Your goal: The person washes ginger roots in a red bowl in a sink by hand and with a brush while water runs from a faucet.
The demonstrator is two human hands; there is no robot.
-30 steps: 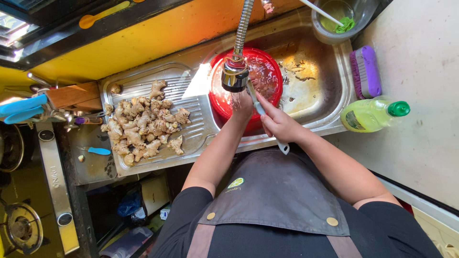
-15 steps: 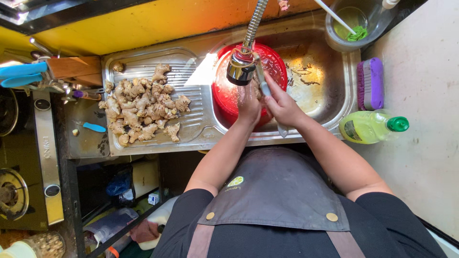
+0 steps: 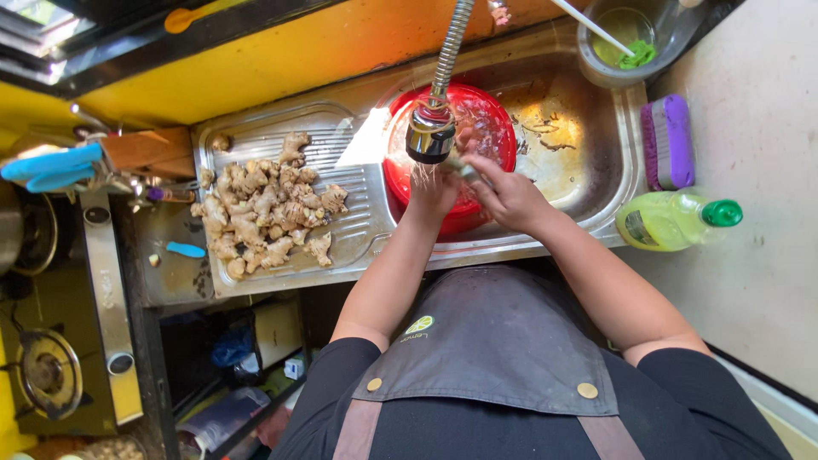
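Stainless steel sink (image 3: 596,183) with ribbed draining board (image 3: 358,230), set into a pale surface (image 3: 758,111) below a yellow wall (image 3: 281,60). Red plastic basin (image 3: 486,119), round, standing in the sink bowl under the flexible metal tap (image 3: 432,136), whose spray head hangs over the basin's near rim. Pile of ginger root (image 3: 260,209), knobbly and tan, heaped on the draining board to the left of the basin, one stray piece near the wall. Grey bowl (image 3: 626,38) at the far right corner of the sink, holding green liquid and a white-handled utensil. Yellow dish soap bottle (image 3: 673,221) with green cap, lying on its side on the surface just right of the sink. Purple scrubbing brush (image 3: 667,140), beside the sink's right edge. Left hand (image 3: 434,187), under the tap head over the basin's near rim; grip curled, fingers drawn together, its contents not visible. Right hand (image 3: 511,196), just beside the left, grip closed on a small pale piece (image 3: 464,170) between the two hands, too hidden to identify.
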